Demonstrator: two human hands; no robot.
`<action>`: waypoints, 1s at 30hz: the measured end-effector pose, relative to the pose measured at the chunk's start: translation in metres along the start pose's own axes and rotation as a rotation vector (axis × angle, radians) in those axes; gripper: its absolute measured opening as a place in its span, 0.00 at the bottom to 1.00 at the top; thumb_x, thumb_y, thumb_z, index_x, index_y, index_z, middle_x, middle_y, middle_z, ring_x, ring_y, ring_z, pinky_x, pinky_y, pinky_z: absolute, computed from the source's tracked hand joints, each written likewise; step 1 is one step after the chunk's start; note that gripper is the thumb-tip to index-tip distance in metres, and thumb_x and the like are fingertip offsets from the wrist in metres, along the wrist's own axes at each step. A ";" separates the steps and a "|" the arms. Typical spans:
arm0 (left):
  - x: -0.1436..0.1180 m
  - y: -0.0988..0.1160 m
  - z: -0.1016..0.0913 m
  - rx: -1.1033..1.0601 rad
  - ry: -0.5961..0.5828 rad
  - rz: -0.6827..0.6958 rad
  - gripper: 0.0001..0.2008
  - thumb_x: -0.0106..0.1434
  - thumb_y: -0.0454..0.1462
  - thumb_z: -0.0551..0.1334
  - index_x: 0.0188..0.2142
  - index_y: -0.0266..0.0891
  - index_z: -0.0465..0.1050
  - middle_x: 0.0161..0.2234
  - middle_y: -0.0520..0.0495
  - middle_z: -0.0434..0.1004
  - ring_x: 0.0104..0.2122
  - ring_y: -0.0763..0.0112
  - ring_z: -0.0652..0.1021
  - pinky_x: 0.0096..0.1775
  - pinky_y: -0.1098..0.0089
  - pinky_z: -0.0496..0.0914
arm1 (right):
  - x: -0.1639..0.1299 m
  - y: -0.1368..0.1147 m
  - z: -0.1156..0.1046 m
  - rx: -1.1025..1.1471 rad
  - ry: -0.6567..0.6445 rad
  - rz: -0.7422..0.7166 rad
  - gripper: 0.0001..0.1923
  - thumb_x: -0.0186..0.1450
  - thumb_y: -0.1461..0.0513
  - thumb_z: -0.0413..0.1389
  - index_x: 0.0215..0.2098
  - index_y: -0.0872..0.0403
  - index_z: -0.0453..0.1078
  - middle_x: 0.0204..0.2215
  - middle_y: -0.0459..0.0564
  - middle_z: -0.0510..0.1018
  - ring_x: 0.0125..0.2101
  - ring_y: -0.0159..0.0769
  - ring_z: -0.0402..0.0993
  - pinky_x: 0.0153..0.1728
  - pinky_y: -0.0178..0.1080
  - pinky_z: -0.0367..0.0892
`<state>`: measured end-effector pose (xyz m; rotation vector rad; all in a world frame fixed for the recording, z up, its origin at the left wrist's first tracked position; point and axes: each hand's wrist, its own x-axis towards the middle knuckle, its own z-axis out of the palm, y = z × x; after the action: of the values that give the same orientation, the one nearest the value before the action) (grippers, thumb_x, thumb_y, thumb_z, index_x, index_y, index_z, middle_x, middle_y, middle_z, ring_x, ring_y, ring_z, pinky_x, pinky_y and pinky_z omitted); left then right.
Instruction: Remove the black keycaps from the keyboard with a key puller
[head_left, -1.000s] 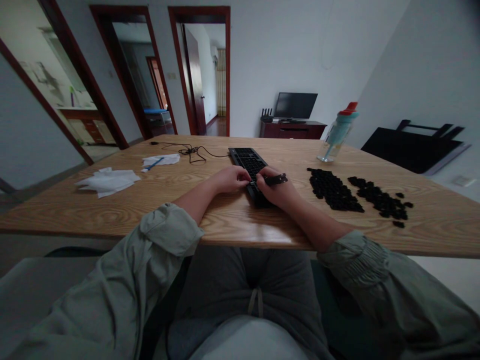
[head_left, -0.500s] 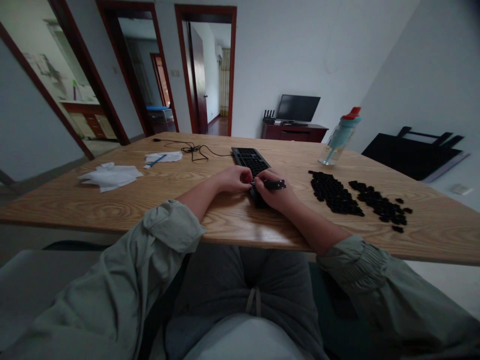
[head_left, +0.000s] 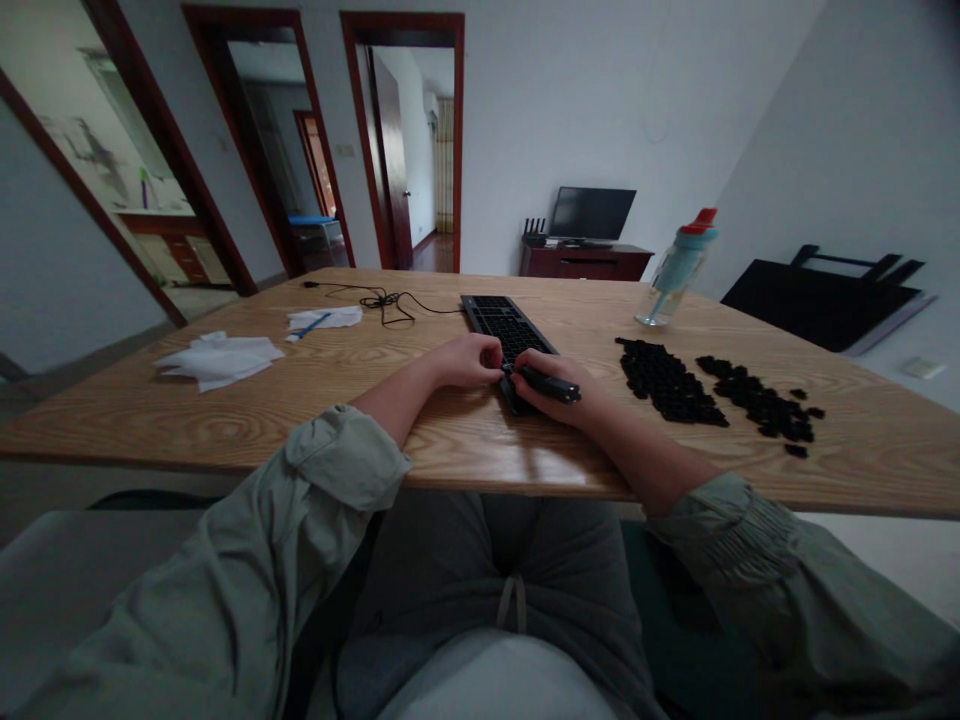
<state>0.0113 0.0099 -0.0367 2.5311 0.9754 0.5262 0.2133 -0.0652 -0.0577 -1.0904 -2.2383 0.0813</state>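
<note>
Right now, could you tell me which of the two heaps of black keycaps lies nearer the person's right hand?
The larger heap, directly right of the right hand; the other heap lies farther right.

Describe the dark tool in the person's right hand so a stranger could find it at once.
Start at the wooden table and find the black keyboard at its middle. At its near end, the right hand grips a black pen-like tool, slim and glossy, unlike the loose black keycaps heaped to the right.
</note>
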 end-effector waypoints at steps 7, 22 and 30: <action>0.006 -0.014 0.005 -0.042 0.032 0.038 0.08 0.56 0.38 0.62 0.33 0.35 0.71 0.29 0.51 0.73 0.28 0.74 0.71 0.31 0.73 0.63 | 0.004 -0.021 0.009 -0.048 0.079 0.074 0.07 0.67 0.57 0.50 0.37 0.52 0.64 0.31 0.51 0.76 0.29 0.36 0.70 0.31 0.37 0.62; 0.011 -0.021 0.009 -0.127 0.052 0.024 0.10 0.54 0.32 0.62 0.38 0.35 0.70 0.33 0.49 0.75 0.32 0.74 0.73 0.34 0.74 0.67 | 0.024 -0.005 0.014 0.055 0.143 0.286 0.12 0.65 0.53 0.51 0.37 0.52 0.69 0.27 0.48 0.74 0.27 0.35 0.67 0.28 0.37 0.60; 0.012 -0.026 0.010 -0.154 0.046 0.048 0.12 0.54 0.34 0.63 0.39 0.35 0.69 0.33 0.49 0.75 0.32 0.73 0.74 0.33 0.73 0.68 | 0.021 -0.002 0.014 0.107 0.143 0.282 0.11 0.65 0.53 0.51 0.36 0.51 0.67 0.28 0.47 0.73 0.29 0.36 0.67 0.31 0.39 0.61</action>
<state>0.0100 0.0343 -0.0552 2.4194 0.8566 0.6505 0.1937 -0.0483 -0.0574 -1.3030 -1.9210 0.2316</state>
